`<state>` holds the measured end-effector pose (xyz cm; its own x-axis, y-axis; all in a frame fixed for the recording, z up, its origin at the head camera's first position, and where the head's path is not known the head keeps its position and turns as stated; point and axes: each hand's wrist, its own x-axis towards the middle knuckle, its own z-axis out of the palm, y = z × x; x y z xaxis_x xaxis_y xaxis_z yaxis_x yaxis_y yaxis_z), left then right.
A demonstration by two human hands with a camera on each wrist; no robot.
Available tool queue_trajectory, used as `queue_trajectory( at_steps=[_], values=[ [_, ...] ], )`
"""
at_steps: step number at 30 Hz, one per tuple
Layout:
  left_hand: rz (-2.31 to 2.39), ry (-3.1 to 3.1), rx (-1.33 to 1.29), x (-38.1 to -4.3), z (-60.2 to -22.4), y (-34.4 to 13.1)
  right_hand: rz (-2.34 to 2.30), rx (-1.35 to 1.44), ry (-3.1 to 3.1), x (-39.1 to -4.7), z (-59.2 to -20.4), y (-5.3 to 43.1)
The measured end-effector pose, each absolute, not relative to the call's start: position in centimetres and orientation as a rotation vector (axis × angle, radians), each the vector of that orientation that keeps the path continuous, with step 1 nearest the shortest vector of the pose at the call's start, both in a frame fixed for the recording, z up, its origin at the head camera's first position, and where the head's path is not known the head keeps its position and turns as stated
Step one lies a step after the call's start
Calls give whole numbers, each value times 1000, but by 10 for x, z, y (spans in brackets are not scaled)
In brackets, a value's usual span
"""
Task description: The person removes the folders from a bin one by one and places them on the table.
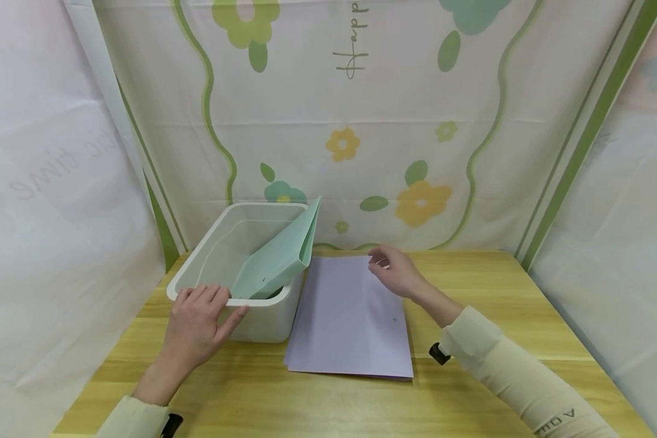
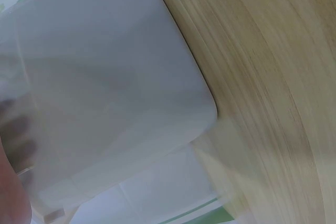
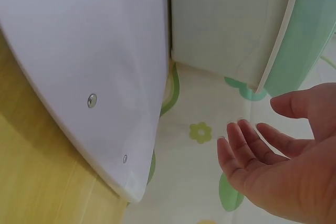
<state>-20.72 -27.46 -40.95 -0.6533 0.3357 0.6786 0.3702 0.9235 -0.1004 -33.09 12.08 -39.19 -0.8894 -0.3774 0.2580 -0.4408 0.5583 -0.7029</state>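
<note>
At the near rim of a white plastic bin (image 1: 265, 322), my left hand (image 1: 197, 325) grips with its fingers over the edge and its thumb along the outside. Through the bin's translucent wall the left wrist view shows the fingers as dark shapes. Inside the bin a mint-green folder (image 1: 274, 258) leans tilted, its upper end sticking out above the right rim. A light purple folder (image 1: 347, 316) lies flat to the right of the bin. Above its far right corner hovers my right hand (image 1: 396, 272), fingers loosely bent and holding nothing, apart from the folder in the right wrist view.
The bin and purple folder sit on a wood-grain table (image 1: 471, 292). A white curtain with flowers (image 1: 372, 121) hangs behind the table's far edge. Pale curtains flank both sides. Two metal rivets (image 3: 92, 100) show on the purple folder.
</note>
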Motion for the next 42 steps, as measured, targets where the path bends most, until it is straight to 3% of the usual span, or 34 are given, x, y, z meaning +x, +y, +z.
queue_trajectory(
  at_steps=[42],
  values=[
    [-67,-2291,-513,-209,-411,-275,1374,831,-2591,-312,-374,89]
  ],
)
